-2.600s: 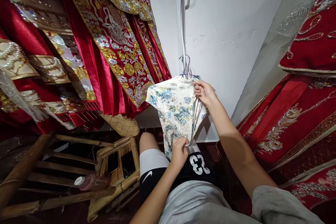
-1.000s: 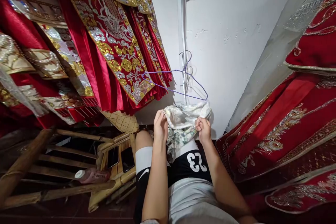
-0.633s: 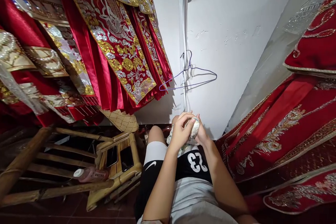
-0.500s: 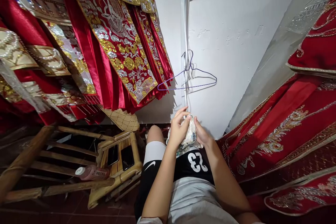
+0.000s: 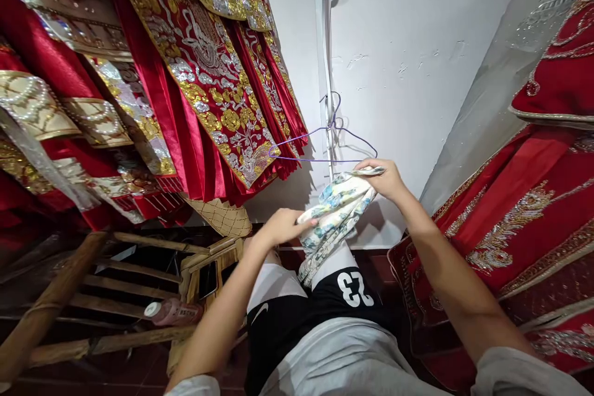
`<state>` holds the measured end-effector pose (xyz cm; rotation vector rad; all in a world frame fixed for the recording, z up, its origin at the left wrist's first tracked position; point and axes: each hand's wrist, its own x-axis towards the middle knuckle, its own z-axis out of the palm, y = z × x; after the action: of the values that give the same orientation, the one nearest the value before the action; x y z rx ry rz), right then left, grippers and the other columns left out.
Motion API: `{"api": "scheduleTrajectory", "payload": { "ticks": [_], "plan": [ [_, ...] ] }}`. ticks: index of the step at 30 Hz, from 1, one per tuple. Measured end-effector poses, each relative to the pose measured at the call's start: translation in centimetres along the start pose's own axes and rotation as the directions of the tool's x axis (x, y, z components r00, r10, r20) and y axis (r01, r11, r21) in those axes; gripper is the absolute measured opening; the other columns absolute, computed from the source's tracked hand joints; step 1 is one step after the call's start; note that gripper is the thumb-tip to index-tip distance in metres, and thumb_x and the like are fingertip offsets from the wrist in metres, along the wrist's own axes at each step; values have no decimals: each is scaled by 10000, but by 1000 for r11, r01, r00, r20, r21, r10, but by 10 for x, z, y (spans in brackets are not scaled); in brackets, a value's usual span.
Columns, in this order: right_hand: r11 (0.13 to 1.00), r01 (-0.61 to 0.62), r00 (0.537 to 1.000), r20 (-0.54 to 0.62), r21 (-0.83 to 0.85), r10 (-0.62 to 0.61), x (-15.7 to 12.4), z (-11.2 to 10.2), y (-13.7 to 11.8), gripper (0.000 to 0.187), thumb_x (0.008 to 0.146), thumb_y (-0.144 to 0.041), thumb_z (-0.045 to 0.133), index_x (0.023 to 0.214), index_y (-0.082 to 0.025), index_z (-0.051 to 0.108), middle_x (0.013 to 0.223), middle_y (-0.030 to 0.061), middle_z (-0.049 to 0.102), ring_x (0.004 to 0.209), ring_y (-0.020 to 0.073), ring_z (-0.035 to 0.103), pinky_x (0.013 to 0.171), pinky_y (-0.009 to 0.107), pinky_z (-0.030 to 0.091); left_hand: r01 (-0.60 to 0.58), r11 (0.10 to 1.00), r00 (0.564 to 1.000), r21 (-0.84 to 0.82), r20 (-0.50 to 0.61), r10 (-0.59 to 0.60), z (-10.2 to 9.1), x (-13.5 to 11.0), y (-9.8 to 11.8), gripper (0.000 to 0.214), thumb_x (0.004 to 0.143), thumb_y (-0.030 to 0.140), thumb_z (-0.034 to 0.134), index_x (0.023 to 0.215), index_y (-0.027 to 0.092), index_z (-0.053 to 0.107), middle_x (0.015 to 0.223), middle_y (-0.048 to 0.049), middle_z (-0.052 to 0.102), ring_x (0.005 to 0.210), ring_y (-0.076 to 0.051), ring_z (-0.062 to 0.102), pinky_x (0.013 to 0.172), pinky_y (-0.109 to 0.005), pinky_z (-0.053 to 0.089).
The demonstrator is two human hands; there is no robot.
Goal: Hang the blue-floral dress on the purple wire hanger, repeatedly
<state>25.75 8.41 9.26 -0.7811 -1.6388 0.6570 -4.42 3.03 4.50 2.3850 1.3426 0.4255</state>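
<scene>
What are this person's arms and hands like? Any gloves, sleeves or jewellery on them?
No gloves: both the left hand and the right hand are bare, and I see no ring, watch or bracelet. The forearms are uncovered too. Short, loose, light grey sleeves show only at the bottom edge, the left sleeve and the right sleeve.

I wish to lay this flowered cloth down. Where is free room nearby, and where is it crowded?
The wire hanger on the white wall hangs bare, just above the floral cloth. The floor near the bamboo stool shows bare too. Crowded: red robes at both sides, and phones on the stool.
</scene>
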Motion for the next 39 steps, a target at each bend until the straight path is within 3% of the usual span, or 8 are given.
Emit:
{"api": "scheduleTrajectory", "payload": {
  "ticks": [4,9,12,16,21,29,36,39],
  "plan": [
    [998,-47,995,86,-45,50,17,-28,4,189,673,-340,808,785,-197,757,783,67,729,717,218,647,660,338,495,105,958,994,267,-50,-96,-45,2,-29,415,829,601,608,634,239,666,617,-70,648,705,-270,628,758,-341,420],
    [970,-159,845,482,-185,231,17,-17,27,603,601,-322,876,1173,-197,733,1029,102,764,878,262,701,784,376,551,162,967,960,197,-257,-109,-64,7,-54,201,703,442,695,654,250,663,796,-96,714,906,-297,640,760,-313,463],
    [958,-30,951,285,-285,115,24,5,53,767,655,-295,828,1386,-217,612,1297,133,691,1090,308,670,954,424,512,134,989,957,60,-267,-113,-61,13,-56,268,802,450,575,658,234,639,754,-79,697,788,-257,628,744,-309,463],
    [942,-81,996,4,-327,88,41,18,86,428,802,-415,685,1161,-182,707,1230,144,713,1115,307,646,966,428,480,173,985,926,-25,-335,-172,-57,22,-50,391,942,432,392,672,222,582,695,-64,658,692,-244,598,718,-324,443],
    [942,-98,994,19,-321,110,31,0,97,432,876,-577,557,741,-183,674,710,34,677,705,208,601,687,313,460,115,964,846,-241,-485,-222,-55,36,-38,217,924,308,499,783,221,640,893,-65,710,894,-265,640,829,-312,455],
    [925,-23,998,47,-379,45,1,-31,53,447,893,-609,569,834,-196,729,779,23,682,724,190,584,663,281,413,40,903,693,-428,-640,-334,-62,69,-20,221,910,251,586,694,212,554,683,-15,584,691,-209,519,747,-296,416],
    [873,-61,998,-6,-483,67,-2,-28,51,437,906,-599,539,702,-216,589,617,-18,478,576,149,378,579,290,303,-23,951,776,-307,-606,-177,-76,45,-18,309,685,15,697,543,220,514,619,-2,508,706,-217,472,886,-321,411],
    [881,-66,998,-29,-468,59,-2,-20,53,483,913,-606,519,632,-223,428,599,-30,341,587,146,319,569,291,271,-27,970,731,-240,-667,-145,-85,39,-18,239,704,19,648,600,213,556,682,-22,559,768,-233,503,913,-343,409]
  ]
}}
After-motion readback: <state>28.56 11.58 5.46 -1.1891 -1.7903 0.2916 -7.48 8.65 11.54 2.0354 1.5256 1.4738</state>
